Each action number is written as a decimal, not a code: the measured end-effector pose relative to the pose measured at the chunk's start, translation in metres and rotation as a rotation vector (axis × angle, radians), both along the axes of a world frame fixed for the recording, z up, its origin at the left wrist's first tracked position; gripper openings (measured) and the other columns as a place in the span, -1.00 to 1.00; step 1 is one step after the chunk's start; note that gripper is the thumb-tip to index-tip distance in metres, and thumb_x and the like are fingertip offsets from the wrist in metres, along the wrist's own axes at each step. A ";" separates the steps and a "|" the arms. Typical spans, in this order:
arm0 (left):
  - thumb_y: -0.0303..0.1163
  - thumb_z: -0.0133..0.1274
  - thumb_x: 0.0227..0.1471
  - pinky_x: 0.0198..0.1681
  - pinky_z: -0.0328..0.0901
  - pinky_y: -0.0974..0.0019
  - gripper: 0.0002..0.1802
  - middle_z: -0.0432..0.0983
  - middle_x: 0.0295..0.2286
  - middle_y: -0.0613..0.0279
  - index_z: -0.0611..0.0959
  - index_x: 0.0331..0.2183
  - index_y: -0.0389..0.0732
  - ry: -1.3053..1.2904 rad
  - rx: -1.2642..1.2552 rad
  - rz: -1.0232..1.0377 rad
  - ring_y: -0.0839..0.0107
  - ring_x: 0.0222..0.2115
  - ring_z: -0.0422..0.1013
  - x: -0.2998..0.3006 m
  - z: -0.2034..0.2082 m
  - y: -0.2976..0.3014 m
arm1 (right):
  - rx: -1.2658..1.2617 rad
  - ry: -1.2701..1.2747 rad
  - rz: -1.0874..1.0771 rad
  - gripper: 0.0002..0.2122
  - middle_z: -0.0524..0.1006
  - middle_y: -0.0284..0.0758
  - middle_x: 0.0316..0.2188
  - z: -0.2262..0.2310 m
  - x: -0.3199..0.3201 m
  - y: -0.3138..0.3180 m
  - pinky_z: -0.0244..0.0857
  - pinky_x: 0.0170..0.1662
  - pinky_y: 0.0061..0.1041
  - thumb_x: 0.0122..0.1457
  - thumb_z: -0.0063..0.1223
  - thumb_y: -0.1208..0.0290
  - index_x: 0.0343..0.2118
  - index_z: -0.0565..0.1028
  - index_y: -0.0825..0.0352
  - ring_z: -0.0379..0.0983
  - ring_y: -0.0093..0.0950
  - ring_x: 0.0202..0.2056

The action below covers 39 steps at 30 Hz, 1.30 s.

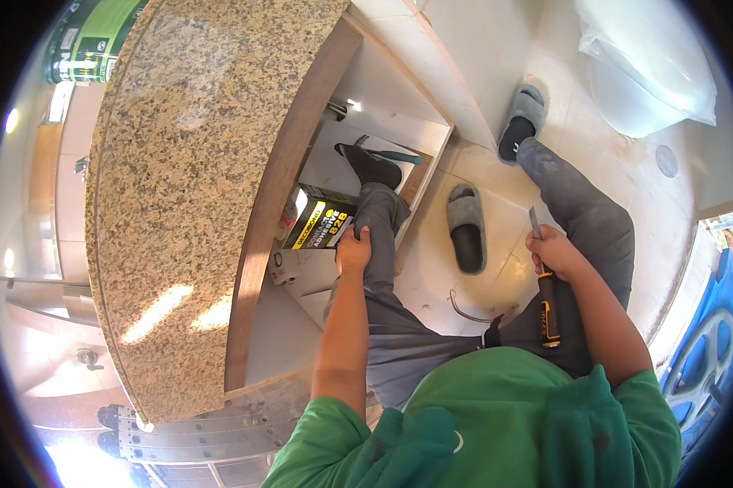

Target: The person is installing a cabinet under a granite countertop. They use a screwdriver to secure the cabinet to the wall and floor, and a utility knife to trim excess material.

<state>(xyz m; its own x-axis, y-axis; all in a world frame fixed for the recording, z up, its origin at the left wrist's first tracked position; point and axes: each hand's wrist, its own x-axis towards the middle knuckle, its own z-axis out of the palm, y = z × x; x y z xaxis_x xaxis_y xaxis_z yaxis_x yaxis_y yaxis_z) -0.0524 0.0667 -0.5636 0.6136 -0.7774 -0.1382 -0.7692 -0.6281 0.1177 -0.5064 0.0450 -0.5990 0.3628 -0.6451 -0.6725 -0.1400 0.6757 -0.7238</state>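
My right hand (555,250) is closed around the shank of a chisel (548,313). Its narrow metal blade points up past my fingers, and its black and yellow handle hangs below, over my right thigh. On the other side, my left hand (352,249) clasps the grey trouser leg (377,236) at my left shin, its fingers partly hidden. Close beside that hand stands a black and yellow adhesive can (319,220) inside the open cabinet. My left foot, in a black sock (370,167), rests in the cabinet next to a teal-handled tool (395,155).
A speckled granite countertop (195,163) overhangs the cabinet on the left. One grey slipper (466,228) lies loose on the tiled floor; my right foot wears the other (522,122). A plastic-covered white toilet (647,73) stands far right. A green container (94,41) sits at upper left.
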 end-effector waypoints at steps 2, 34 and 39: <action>0.08 -0.05 0.18 0.11 0.28 0.07 -0.37 0.53 -0.01 -0.10 0.55 0.07 -0.22 0.097 -0.104 0.058 -0.03 0.04 0.43 0.013 -0.008 -0.004 | 0.000 -0.009 -0.016 -0.91 0.38 -0.40 -0.59 -0.003 -0.002 0.001 0.33 -0.53 -0.45 0.27 -0.01 0.40 -0.29 0.37 0.28 0.32 -0.55 -0.62; -0.35 0.04 0.09 -0.14 0.43 0.12 -0.73 0.64 -0.23 -0.05 0.70 -0.23 -0.28 -0.031 -0.520 0.012 0.03 -0.25 0.58 0.021 -0.017 0.015 | 0.002 -0.048 -0.022 -0.94 0.39 -0.38 -0.62 -0.007 0.000 0.002 0.29 -0.57 -0.46 0.27 -0.05 0.41 -0.31 0.37 0.25 0.33 -0.51 -0.68; -0.56 -0.03 0.07 -0.19 0.46 0.24 -0.74 0.64 -0.30 0.04 0.67 -0.20 -0.31 0.016 -0.681 -0.032 0.23 -0.31 0.59 0.043 -0.038 0.019 | 0.005 -0.042 -0.017 -0.94 0.39 -0.37 -0.63 -0.004 0.001 0.001 0.30 -0.57 -0.46 0.27 -0.05 0.42 -0.32 0.37 0.25 0.32 -0.51 -0.68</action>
<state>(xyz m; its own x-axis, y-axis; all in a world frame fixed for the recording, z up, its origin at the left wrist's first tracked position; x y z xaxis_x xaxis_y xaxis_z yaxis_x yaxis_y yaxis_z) -0.0098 0.0854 -0.6012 0.5910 -0.7120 0.3791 -0.7809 -0.3872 0.4902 -0.5053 0.0459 -0.6031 0.3802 -0.6481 -0.6598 -0.0980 0.6812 -0.7255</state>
